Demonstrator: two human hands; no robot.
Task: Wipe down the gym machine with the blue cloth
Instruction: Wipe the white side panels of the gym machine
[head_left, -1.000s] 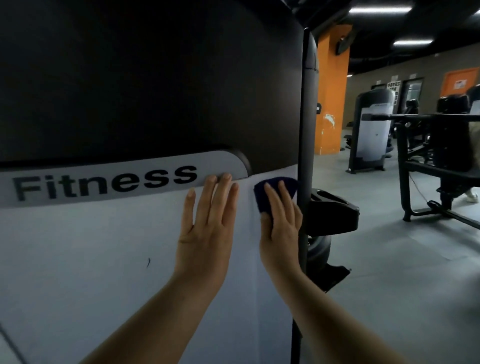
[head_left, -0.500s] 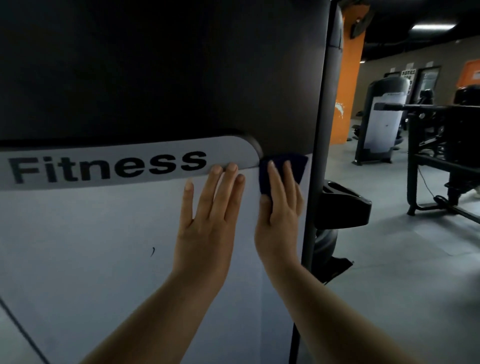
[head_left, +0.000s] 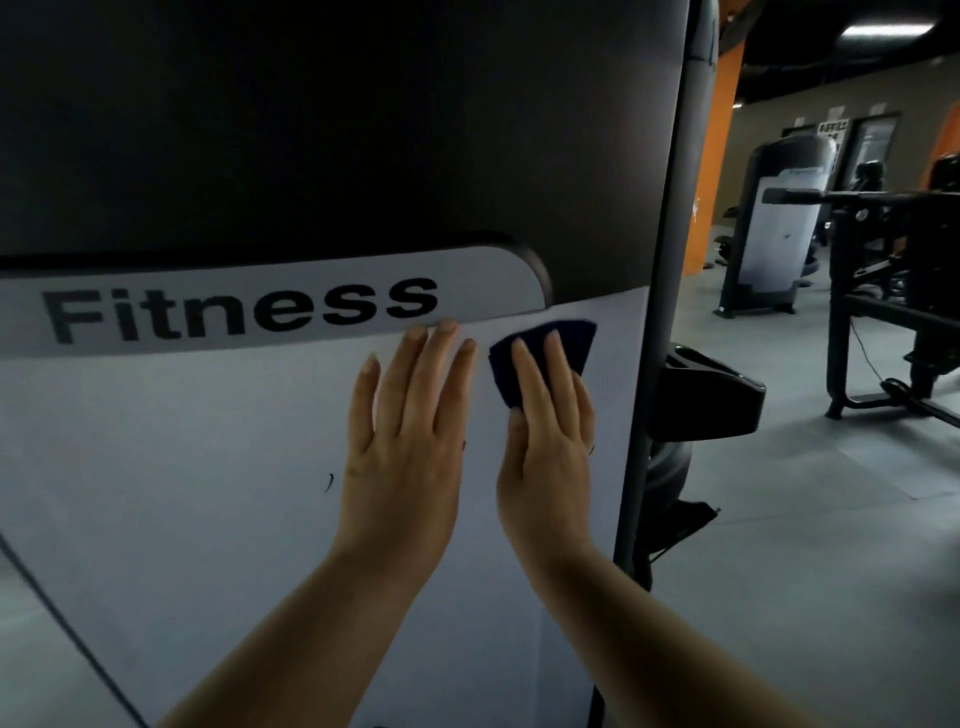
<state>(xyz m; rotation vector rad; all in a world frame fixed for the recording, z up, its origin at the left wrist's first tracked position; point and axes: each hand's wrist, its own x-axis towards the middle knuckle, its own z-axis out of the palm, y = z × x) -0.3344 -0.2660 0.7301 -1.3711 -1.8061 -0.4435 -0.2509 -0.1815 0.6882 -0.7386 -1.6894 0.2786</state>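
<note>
Straight fingers (head_left: 558, 364) of the right hand (head_left: 545, 441) press the blue cloth (head_left: 540, 358) flat against the white panel (head_left: 182, 493) of the gym machine (head_left: 311, 130), right of centre in the frame, just below the "Fitness" strip (head_left: 234, 306). The left hand (head_left: 405, 431) lies open and flat beside it, bracing, holding nothing. The step in hand looks like wiping the panel: even pressure and overlapping strokes toward the dark post (head_left: 654, 312) at the panel's right edge should serve best.

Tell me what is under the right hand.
The blue cloth, pressed flat against the white panel by the right hand. The cloth's lower part is covered by the fingers.
</note>
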